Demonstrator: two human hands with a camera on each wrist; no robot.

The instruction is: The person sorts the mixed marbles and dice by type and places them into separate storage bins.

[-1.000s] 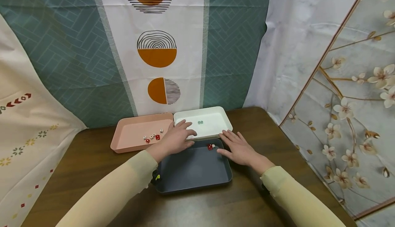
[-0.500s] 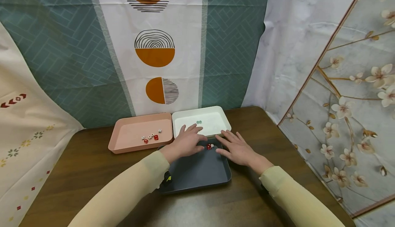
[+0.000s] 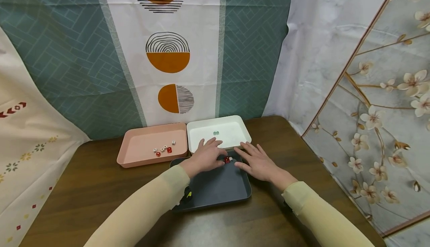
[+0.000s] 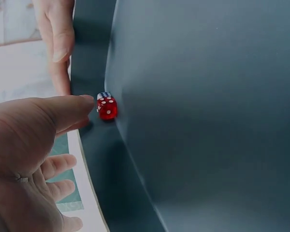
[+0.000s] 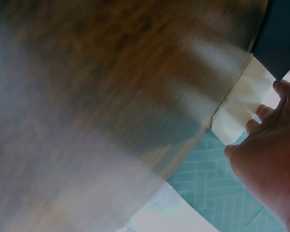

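Note:
A red die point(image 4: 107, 109) and a white die point(image 3: 230, 158) lie side by side at the far end of the dark grey tray point(image 3: 221, 187). My left hand point(image 3: 207, 156) reaches over that tray from the left. In the left wrist view its thumb point(image 4: 75, 108) points at the red die, with what looks like a slight gap; the other fingers are spread and loosely bent. On the right, my right hand point(image 3: 260, 163) hovers at the tray's far right corner, fingers extended and holding nothing. The right wrist view shows its fingers point(image 5: 265, 112) by the white tray point(image 5: 239, 108).
Behind to the left, a pink tray point(image 3: 141, 137) holds several red and white dice point(image 3: 169, 150). Two small pale green round pieces point(image 3: 216, 133) sit in the white tray point(image 3: 236, 127). All trays stand on a brown wooden table point(image 3: 100, 191), backed by hanging cloths point(image 3: 252, 53).
My left hand has moved right, from beside the pink tray to the two dice in the dark tray. The right hand stays nearly still.

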